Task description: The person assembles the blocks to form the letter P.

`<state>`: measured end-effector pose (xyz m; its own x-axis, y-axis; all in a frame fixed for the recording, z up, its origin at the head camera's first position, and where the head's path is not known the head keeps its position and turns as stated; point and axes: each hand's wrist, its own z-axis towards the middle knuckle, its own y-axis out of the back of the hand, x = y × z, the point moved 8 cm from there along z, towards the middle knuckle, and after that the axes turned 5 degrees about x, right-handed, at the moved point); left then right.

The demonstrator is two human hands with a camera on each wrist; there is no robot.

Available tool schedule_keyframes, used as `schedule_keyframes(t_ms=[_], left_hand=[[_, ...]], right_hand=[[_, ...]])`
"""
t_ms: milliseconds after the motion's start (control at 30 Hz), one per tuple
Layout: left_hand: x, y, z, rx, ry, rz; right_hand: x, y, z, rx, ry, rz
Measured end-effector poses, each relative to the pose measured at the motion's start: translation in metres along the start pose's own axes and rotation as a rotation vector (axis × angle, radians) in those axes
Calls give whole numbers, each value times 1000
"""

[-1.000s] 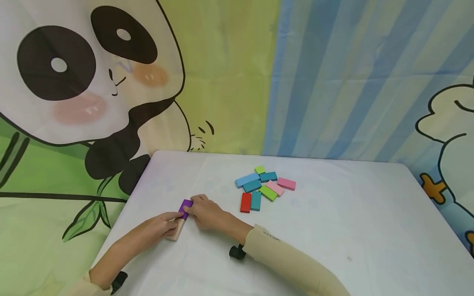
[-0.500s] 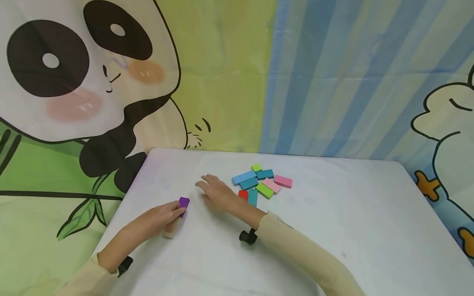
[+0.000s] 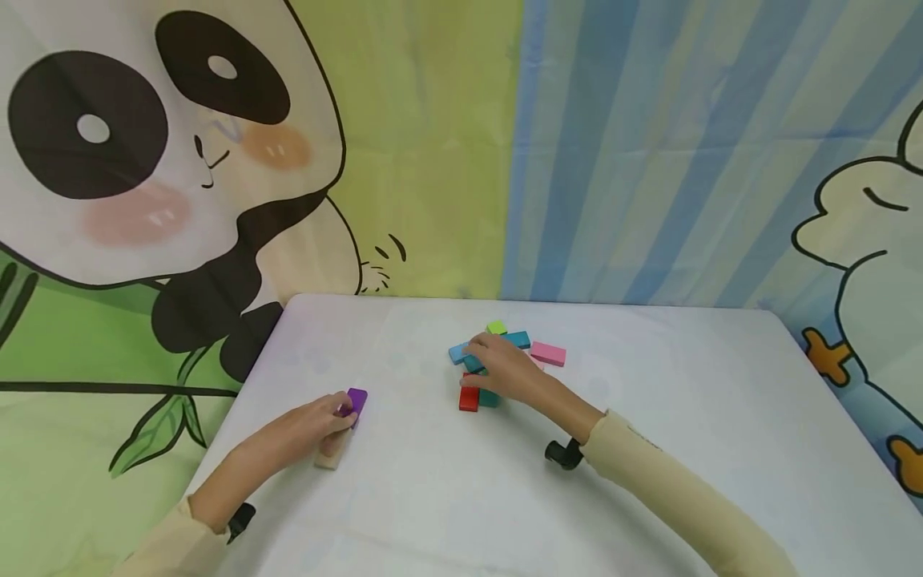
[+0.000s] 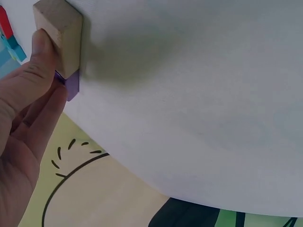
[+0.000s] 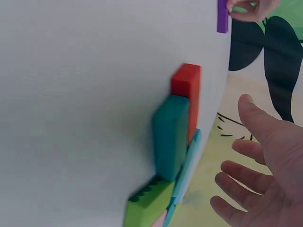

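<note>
My left hand pinches a plain wooden block between thumb and fingers at the table's left side. A purple block lies end to end with it, with the fingertips beside it. My right hand hovers over a cluster of coloured blocks, its fingers spread and apart from them in the right wrist view. Below it are a red block and a teal block side by side. A green block and a light blue block are nearby; the hand partly hides the cluster.
A pink block, a small lime block and another teal block lie at the cluster's far side. The white table has its back edge against a printed cloth with a panda.
My right hand has left the purple block and moved right to above the coloured cluster. My left hand has stayed at the wooden and purple blocks.
</note>
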<state>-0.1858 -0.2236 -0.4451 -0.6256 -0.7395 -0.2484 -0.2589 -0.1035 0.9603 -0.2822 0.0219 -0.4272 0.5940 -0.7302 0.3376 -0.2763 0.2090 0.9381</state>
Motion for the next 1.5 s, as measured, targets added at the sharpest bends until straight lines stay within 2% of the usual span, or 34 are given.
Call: schedule_keyframes(t_ms=[67,100,167,267,400,567,667,733,800,900,1000,1100,1267,1500], left_hand=[[0,0,-2,6,5,45],[-2,2,-3,-11,-19,127],[-1,2,-4,4,1,131],[-1,4,-3,-15,-13,142],[-5,6,-2,-59,-65,193],[-4,4,-1,-33,-49,223],[-2,5,1,-29,-38,220],[-1,6,1,-28,-34,205],[0,5,1,-19,-32,191],[-1,2,1,2,-39,215],[-2,1,-1,9,-51,228],[-4,1,-3,-7,-67,267],[-6,0,-3,-12,-89,363],[-2,-1,-4,27,-44,255]], right_hand=[[0,-6,-7,-4,21,-57],[1,-9,-9,-1,29,-84],[1,-17,-12,7,44,-135],[1,-25,-13,6,58,-174],[3,-31,-15,11,68,-189],[9,-34,-17,28,92,-206],[15,-29,-16,-26,118,-191],[23,-23,-12,-62,129,-142],[34,-19,-4,-74,139,-67],[53,-19,15,-35,134,81],[71,-25,42,17,130,209],[87,-34,71,40,148,267],[101,-50,106,32,156,217],[102,-66,123,59,121,148]])
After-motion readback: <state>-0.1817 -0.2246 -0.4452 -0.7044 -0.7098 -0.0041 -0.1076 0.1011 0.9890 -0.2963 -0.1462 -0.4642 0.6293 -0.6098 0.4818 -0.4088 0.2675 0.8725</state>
